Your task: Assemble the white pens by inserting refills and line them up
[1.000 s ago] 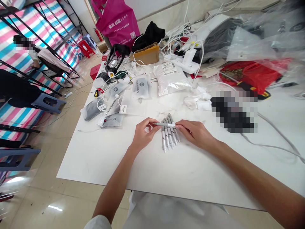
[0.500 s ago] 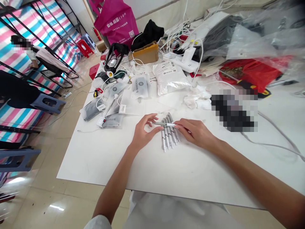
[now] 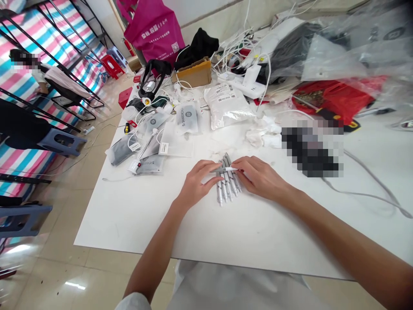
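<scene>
One grey-and-white plastic pen (image 3: 227,169) was pinched by the right hand (image 3: 258,176) over matching pens (image 3: 227,188), likely to hold it still, with the left hand (image 3: 195,183) spread around its end.

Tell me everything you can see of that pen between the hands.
The pen is slim, grey toward its left end and white toward its right, apparently plastic. It is held sideways over several other pens. The right hand pinches its white end; the left hand curves around the grey end, fingers and thumb apart, contact unclear. Any markings are too small to read.
</scene>
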Tool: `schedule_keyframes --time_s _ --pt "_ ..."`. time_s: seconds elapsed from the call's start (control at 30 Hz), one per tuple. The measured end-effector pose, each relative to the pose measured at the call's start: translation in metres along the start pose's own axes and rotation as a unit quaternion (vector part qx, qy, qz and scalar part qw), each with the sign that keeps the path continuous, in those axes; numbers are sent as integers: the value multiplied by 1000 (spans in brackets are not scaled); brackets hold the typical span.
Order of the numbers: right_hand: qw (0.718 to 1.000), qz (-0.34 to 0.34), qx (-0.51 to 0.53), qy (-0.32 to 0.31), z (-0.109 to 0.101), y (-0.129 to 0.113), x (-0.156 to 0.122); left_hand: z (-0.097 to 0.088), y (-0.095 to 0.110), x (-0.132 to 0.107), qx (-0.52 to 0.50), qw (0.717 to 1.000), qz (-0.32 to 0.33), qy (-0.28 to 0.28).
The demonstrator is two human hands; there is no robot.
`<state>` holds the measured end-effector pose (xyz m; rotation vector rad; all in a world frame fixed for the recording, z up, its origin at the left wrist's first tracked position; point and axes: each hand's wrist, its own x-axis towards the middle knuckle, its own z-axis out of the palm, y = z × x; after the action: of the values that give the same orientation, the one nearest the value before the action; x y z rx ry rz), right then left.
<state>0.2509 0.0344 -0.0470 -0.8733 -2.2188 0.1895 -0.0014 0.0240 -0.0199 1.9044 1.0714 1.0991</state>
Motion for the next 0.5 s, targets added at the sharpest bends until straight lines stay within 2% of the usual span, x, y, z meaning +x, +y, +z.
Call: schedule_keyframes --time_s 0.13,0.2,0.3,0.37,0.5 --pt "998 -30 -47 -38 -2 -4 4 3 -1 -3 1 1000 2 -21" --pt "996 -39 -74 -44 -3 -4 5 1 -1 -4 1 999 -27 -17" --pt "995 -31 -87 -23 -4 -3 6 -3 0 -4 -3 995 -98 -12" --pt "996 -27 -84 -9 -4 -3 6 -5 1 -3 3 993 -120 -16" --pt "991 -51 -121 -7 -6 -5 7 -5 2 -1 22 995 -84 -39"
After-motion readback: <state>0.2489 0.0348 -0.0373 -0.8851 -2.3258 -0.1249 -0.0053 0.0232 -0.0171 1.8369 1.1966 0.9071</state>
